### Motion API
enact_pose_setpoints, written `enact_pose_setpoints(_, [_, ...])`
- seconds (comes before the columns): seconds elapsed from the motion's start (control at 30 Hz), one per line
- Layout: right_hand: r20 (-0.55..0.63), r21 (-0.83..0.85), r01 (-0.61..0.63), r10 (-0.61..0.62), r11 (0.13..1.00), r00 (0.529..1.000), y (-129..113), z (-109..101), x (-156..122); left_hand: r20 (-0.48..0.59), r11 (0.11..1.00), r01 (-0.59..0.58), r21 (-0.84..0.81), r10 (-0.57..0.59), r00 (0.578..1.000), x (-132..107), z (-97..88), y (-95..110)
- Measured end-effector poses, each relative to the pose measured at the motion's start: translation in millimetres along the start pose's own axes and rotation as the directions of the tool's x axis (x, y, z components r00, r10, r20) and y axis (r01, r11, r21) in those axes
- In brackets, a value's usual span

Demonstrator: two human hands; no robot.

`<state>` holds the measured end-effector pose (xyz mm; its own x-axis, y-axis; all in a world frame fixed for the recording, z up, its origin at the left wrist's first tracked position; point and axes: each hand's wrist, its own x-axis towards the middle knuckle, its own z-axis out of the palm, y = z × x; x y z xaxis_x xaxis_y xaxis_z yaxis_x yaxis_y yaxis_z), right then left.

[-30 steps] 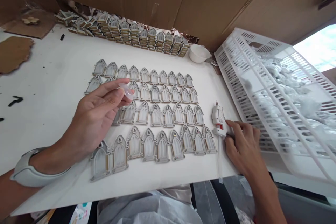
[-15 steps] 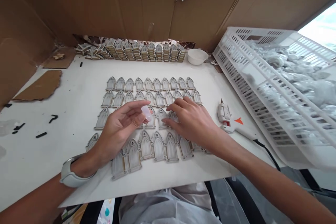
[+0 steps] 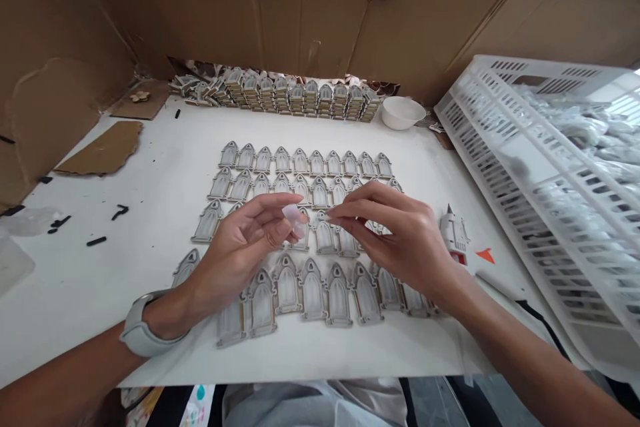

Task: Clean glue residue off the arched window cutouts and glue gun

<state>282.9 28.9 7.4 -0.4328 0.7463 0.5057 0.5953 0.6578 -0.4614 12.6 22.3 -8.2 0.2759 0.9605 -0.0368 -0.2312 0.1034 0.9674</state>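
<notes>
My left hand (image 3: pixel 250 240), with a pale watch at the wrist, is closed on a small whitish translucent piece (image 3: pixel 294 217) held between thumb and fingers. Just to its right, my right hand (image 3: pixel 400 227) has thumb and fingertips pinched together; whatever lies between them is too small to make out. The fingertips of both hands are apart. Below them, grey arched window-shaped pieces (image 3: pixel 313 290) lie in several rows on the white table (image 3: pixel 165 213). My hands cover part of the middle rows.
A glue gun (image 3: pixel 454 237) and an orange scrap (image 3: pixel 485 255) lie at the right. Beyond them stands a white slotted crate (image 3: pixel 530 213) of plastic-wrapped items. Stacked arched pieces (image 3: pixel 310 99) and a white bowl (image 3: pixel 403 113) stand at the back. Cardboard (image 3: pixel 100 149) and black bits (image 3: pixel 97 241) lie left.
My right hand's fingers have come together into a pinch and moved off the row of pieces. My left hand still holds the whitish piece. The camera view has shifted, moving the scene rightward.
</notes>
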Motion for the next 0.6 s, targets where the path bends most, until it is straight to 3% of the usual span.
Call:
enact_pose_setpoints(0.1, [-0.205,0.039,0.195,-0.183,0.980,0.961,-3.8,3.2,-7.2,0.004,1.000,0.027,-0.009,-0.027,1.000,-2.6,3.5,3.0])
enact_pose_setpoints(0.2, [-0.220,0.047,0.281,-0.265,0.959,0.939,-9.3,5.2,-15.9,0.003,0.999,0.050,-0.007,-0.050,0.999,-4.2,6.1,5.1])
enact_pose_setpoints(0.5, [-0.011,0.009,0.058,-0.058,0.998,0.998,-38.4,-8.8,-26.7,-0.053,0.986,0.126,0.106,-0.121,0.991,-11.2,3.4,1.7])
enact_pose_setpoints(0.53, [-0.034,0.007,0.063,-0.063,0.998,0.997,-43.9,-4.4,-25.8,-0.053,0.985,0.133,0.107,-0.128,0.990,-12.4,2.8,0.9])
enact_pose_setpoints(0.57, [-0.235,0.016,0.042,-0.038,0.999,0.971,-49.5,1.4,-25.2,-0.054,0.985,0.138,0.105,-0.133,0.990,-13.5,2.3,0.3])
enact_pose_setpoints(0.6, [-0.408,0.045,-0.024,0.040,0.999,0.912,-54.9,7.8,-25.0,-0.058,0.985,0.140,0.102,-0.135,0.989,-14.3,2.0,-0.1])
